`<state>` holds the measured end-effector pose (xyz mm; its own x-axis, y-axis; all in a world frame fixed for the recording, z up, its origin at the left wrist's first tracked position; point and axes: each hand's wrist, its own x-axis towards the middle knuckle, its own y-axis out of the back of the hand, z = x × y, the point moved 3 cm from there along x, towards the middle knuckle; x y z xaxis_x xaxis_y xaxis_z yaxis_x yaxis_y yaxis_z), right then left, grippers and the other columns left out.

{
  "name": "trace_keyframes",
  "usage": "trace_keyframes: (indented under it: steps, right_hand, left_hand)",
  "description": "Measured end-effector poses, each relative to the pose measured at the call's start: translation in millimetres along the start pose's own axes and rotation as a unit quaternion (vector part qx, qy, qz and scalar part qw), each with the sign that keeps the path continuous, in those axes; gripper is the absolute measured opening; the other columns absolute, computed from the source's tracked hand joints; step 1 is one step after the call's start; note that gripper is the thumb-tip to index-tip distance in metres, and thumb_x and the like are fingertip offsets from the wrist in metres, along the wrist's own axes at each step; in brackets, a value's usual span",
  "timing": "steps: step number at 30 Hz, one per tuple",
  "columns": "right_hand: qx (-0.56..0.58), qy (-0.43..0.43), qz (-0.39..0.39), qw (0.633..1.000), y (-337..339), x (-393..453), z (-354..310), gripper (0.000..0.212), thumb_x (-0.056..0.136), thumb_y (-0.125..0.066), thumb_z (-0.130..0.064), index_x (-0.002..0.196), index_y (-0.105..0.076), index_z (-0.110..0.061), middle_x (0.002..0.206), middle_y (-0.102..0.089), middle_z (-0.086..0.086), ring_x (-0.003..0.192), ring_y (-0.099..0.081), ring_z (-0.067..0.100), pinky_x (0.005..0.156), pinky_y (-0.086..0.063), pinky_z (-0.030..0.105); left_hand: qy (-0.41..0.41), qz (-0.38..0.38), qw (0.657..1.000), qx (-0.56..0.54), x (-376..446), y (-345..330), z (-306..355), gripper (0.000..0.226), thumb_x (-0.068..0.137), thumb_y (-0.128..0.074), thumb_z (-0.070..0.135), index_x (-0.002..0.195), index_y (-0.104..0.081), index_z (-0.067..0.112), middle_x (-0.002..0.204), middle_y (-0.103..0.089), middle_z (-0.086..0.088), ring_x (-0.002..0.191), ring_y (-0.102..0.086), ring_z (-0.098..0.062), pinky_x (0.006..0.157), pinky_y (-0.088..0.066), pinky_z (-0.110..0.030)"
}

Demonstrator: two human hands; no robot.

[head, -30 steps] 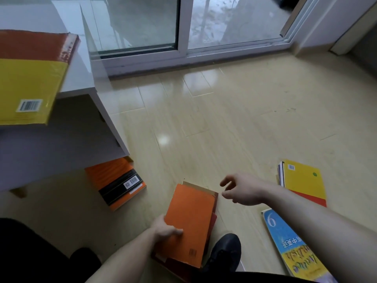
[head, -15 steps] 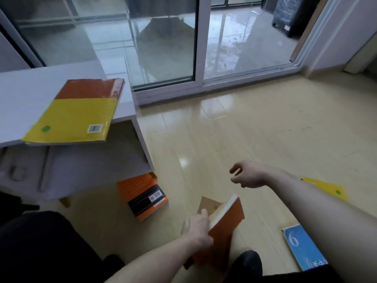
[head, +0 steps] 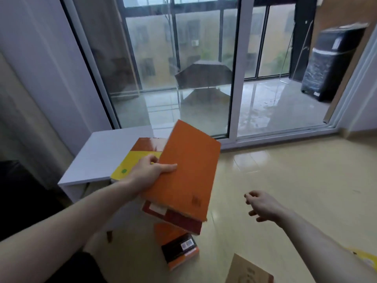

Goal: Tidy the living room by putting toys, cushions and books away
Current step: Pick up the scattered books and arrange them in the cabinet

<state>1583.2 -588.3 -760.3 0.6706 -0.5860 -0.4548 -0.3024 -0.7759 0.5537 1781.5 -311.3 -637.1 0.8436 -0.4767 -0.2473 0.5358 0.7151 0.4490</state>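
Observation:
My left hand (head: 148, 174) grips two stacked books in the air: an orange book (head: 189, 168) on top and a dark red book (head: 179, 219) under it. They hang over the right edge of the white side table (head: 102, 152). A yellow and red book (head: 140, 154) lies on that table, partly hidden by my hand. My right hand (head: 263, 206) hovers empty to the right, fingers loosely curled. On the floor lie an orange and black book (head: 179, 248) by the table leg, a brown book (head: 246, 270) and a yellow book (head: 365, 260) at the lower right.
A sliding glass door (head: 183, 78) fills the wall behind the table, with a balcony beyond. A black covered appliance (head: 330, 64) stands on the balcony at right. A dark piece of furniture (head: 22, 193) sits left of the table. Pale wood floor (head: 295, 170) stretches to the right.
My left hand has lifted the orange and dark red books from the floor up to the table's edge. The view has tilted upward. My right hand stays empty.

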Motion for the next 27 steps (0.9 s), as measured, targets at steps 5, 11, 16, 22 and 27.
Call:
trace_keyframes:
  steps: [5,11,16,22,27]
  right_hand:
    - [-0.021,0.012,-0.038,0.999,-19,3,-22,0.033,0.105,-0.045,-0.030,0.130,-0.057,-0.013,0.124,-0.064,0.014,0.101,-0.071,0.026,0.067,-0.051,0.031]
    - [-0.072,0.005,-0.067,0.995,-30,15,-16,0.033,0.100,-0.050,-0.033,0.131,-0.056,-0.021,0.119,-0.067,0.006,0.095,-0.073,0.019,0.074,-0.060,0.035]
    - [-0.148,-0.030,-0.089,0.985,-38,30,10,0.040,0.096,-0.049,-0.034,0.133,-0.054,-0.019,0.103,-0.069,0.008,0.094,-0.073,0.027,0.057,-0.051,0.029]
    - [-0.296,-0.016,-0.096,0.950,-72,39,27,0.047,0.099,-0.050,-0.035,0.142,-0.051,-0.017,0.139,-0.060,0.006,0.124,-0.058,0.025,0.098,-0.047,0.030]
    - [-0.359,-0.019,-0.125,0.925,-87,39,33,0.053,0.096,-0.055,-0.043,0.144,-0.050,-0.021,0.142,-0.058,0.001,0.128,-0.056,0.023,0.103,-0.047,0.032]
  left_hand:
    - [0.040,0.072,0.992,-0.100,58,68,14,0.056,0.081,-0.084,0.042,0.126,-0.064,0.014,0.107,-0.078,-0.007,0.092,-0.077,-0.028,0.077,-0.062,-0.042]
    - [0.157,0.087,0.979,-0.101,126,98,-31,0.046,0.093,-0.071,0.042,0.128,-0.058,0.015,0.110,-0.075,-0.014,0.092,-0.075,-0.033,0.072,-0.061,-0.043]
    - [0.194,0.113,0.970,-0.095,180,114,-88,0.059,0.083,-0.074,0.057,0.126,-0.059,0.019,0.109,-0.076,-0.014,0.093,-0.075,-0.039,0.092,-0.058,-0.056]
    - [0.166,0.154,0.972,-0.054,181,107,-68,0.076,0.082,-0.076,0.061,0.134,-0.054,0.010,0.123,-0.068,-0.012,0.102,-0.070,-0.037,0.094,-0.056,-0.047]
    - [-0.098,0.317,0.896,0.297,128,74,-24,0.071,0.088,-0.075,0.044,0.143,-0.044,0.013,0.147,-0.042,-0.013,0.136,-0.040,-0.034,0.113,-0.039,-0.048]
